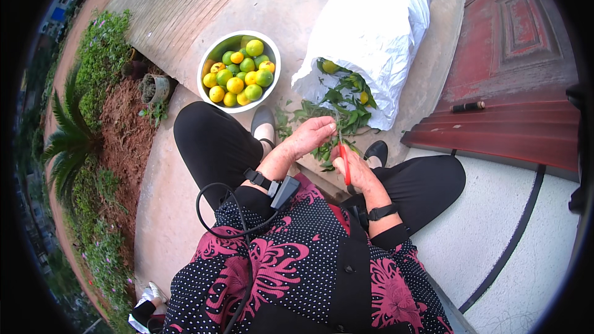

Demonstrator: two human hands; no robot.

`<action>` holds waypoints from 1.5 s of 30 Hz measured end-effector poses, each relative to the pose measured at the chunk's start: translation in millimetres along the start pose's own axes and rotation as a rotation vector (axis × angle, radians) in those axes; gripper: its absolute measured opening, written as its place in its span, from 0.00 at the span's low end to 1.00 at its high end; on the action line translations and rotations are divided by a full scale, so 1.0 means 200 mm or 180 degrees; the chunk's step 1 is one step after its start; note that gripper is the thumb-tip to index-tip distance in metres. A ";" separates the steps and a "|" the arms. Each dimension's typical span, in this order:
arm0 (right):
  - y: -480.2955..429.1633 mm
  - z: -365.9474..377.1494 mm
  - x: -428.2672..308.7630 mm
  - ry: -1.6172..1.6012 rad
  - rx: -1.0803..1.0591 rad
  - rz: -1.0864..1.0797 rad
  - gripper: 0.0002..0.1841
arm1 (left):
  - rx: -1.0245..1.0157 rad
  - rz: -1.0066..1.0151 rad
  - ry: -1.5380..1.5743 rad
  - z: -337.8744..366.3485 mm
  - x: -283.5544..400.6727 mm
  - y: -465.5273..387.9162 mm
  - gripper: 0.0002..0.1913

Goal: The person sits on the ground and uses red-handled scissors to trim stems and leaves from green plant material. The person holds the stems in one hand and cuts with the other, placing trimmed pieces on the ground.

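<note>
My right hand (356, 169) grips red-handled scissors (344, 160), whose blades point away from me. Close beside the blades, my left hand (312, 135) has its fingers curled together; whether a thin stem is between them cannot be made out. Cut leafy citrus twigs (350, 113) lie on the ground beyond both hands and at the mouth of a white woven sack (366, 23). Inside that mouth a greenish citrus fruit (329, 66) shows among leaves. To the left, a steel basin (202, 62) holds several green and yellow-orange citrus fruits (235, 85).
A red panelled door (519, 41) borders the right side, above a white speckled floor (487, 195). On the left are a planting bed (123, 130), a flowerpot (160, 88) and a small palm (74, 134). Part of another person's shoe (158, 291) shows at bottom left.
</note>
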State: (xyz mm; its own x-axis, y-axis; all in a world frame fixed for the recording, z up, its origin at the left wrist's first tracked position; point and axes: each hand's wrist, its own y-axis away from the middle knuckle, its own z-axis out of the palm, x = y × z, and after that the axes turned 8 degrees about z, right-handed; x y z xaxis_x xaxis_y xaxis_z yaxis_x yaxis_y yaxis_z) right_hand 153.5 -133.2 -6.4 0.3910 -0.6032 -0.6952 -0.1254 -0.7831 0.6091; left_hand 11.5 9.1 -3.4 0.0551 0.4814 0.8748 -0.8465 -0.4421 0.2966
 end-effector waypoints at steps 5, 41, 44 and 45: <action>0.00 0.02 -0.04 -0.0132 0.0118 0.0136 0.16 | 0.0244 -0.0039 -0.0282 0.02 -0.02 -0.01 0.11; -0.04 0.05 0.00 0.0220 0.0252 0.0175 0.15 | 0.0630 -0.0463 -0.0387 0.05 -0.11 -0.01 0.10; -0.06 0.07 0.02 0.0313 0.0118 0.0296 0.15 | 0.0727 -0.0531 -0.0469 0.04 -0.15 -0.02 0.11; -0.07 0.07 0.02 0.0259 0.0232 0.0261 0.15 | 0.0802 -0.0579 -0.0488 0.05 -0.16 -0.02 0.11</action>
State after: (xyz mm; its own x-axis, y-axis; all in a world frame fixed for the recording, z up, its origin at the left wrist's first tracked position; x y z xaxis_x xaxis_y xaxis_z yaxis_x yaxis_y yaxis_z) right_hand 143.1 -126.3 -22.7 0.4491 -0.6536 -0.6092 -0.2245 -0.7425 0.6311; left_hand 18.9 -11.0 -28.8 0.2882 0.4586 0.8406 -0.6593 -0.5416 0.5215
